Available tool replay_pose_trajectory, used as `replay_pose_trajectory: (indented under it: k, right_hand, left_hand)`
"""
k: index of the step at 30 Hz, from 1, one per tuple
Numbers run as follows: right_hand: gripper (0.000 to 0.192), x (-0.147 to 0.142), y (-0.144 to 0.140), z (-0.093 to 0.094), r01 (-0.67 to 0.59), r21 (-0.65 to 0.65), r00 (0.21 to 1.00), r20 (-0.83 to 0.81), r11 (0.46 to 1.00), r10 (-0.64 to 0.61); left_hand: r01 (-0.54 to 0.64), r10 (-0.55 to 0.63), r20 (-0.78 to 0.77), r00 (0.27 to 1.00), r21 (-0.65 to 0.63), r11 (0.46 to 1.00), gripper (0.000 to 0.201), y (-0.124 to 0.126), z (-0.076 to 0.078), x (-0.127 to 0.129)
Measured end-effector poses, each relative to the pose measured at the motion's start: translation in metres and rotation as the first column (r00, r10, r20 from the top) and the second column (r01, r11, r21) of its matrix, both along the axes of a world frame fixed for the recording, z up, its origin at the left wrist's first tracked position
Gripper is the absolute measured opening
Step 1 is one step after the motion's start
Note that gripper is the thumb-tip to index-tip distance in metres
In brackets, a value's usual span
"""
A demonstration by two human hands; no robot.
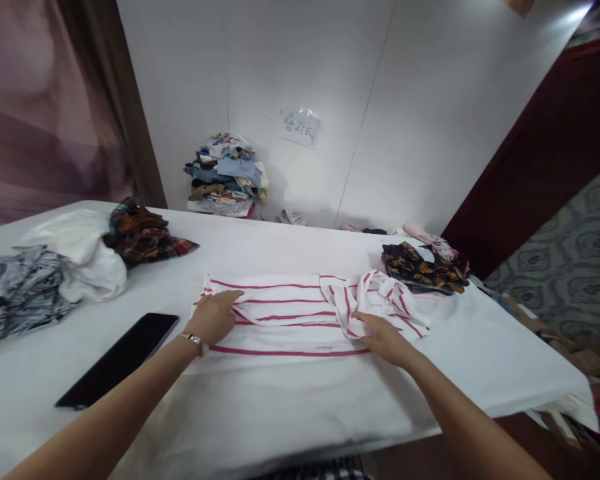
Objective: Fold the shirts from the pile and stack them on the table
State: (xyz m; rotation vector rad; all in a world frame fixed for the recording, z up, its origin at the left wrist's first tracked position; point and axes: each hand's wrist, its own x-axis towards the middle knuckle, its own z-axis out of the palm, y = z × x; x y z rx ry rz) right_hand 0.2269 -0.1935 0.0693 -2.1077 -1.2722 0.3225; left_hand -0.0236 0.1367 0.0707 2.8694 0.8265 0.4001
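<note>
white table [290, 400] — both hands flat on striped shirt [290, 313]: left hand [213, 319], right hand [386, 339].

— What's this person wearing?
— Both forearms bare, no sleeves showing. A slim silver wristwatch [196, 342] with a metal band circles the left wrist; right wrist carries nothing.

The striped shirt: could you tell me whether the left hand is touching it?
Touching: the head view shows the left hand lying flat on the striped shirt.
</note>
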Motion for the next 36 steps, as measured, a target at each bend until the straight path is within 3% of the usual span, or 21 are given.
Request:
replay_pose_trajectory:
  k: [2,5,7,13,16,18,20,23,26,29,32,34,36]
  right_hand:
    - [0.046,-0.001,0.001,0.001,0.052,0.068,0.998,-0.021,0.996,-0.051]
    - [0.035,-0.001,0.005,0.003,0.188,0.188,0.965,-0.221,0.964,-0.145]
    - [0.029,0.000,0.009,0.004,0.231,0.248,0.929,-0.344,0.941,-0.138]
    - [0.026,0.000,0.019,0.008,0.225,0.319,0.900,-0.431,0.921,-0.070]
    - [0.030,-0.003,0.016,0.010,0.145,0.323,0.926,-0.378,0.935,-0.013]
    - [0.031,-0.003,0.009,0.011,0.052,0.321,0.917,-0.391,0.946,0.082]
    - [0.035,0.004,-0.001,0.011,-0.009,0.304,0.876,-0.457,0.953,0.154]
    - [0.040,0.032,-0.010,0.008,0.072,0.346,0.855,-0.504,0.935,0.121]
    - [0.036,0.075,-0.001,0.004,0.230,0.377,0.938,-0.331,0.897,-0.101]
    - [0.051,0.116,0.026,0.000,0.224,0.281,0.973,-0.020,0.933,-0.228]
    - [0.062,0.139,0.058,0.000,0.098,0.016,0.955,0.281,0.995,-0.099]
    - [0.059,0.146,0.073,0.002,0.023,-0.216,0.891,0.448,0.976,0.078]
    - [0.045,0.148,0.076,0.007,-0.001,-0.354,0.824,0.530,0.935,0.202]
  left_hand:
    - [0.097,-0.095,0.081,0.992,-0.009,0.995,0.058,-0.012,0.004,0.006]
    - [0.226,-0.206,0.183,0.961,-0.100,0.969,0.054,-0.039,0.014,0.026]
    - [0.301,-0.267,0.215,0.940,-0.144,0.943,0.048,-0.059,0.017,0.046]
    - [0.608,-0.581,0.193,0.790,-0.126,0.784,0.063,-0.097,-0.003,0.127]
    - [0.669,-0.649,0.168,0.742,-0.121,0.734,0.038,-0.102,-0.006,0.154]
    - [0.687,-0.663,0.187,0.725,-0.120,0.717,0.017,-0.103,0.001,0.160]
    - [0.695,-0.664,0.225,0.713,-0.106,0.711,0.015,-0.106,0.013,0.156]
    - [0.728,-0.701,0.231,0.675,-0.054,0.683,0.017,-0.116,0.030,0.137]
    - [0.762,-0.750,0.159,0.642,-0.030,0.647,0.019,-0.130,0.038,0.118]
    - [0.778,-0.768,0.140,0.625,-0.033,0.627,0.022,-0.144,0.038,0.104]
    - [0.798,-0.790,0.126,0.600,-0.032,0.602,0.033,-0.155,0.042,0.092]
    - [0.795,-0.787,0.116,0.606,-0.040,0.605,0.037,-0.159,0.049,0.081]
    - [0.772,-0.761,0.136,0.634,-0.069,0.631,0.041,-0.158,0.058,0.068]
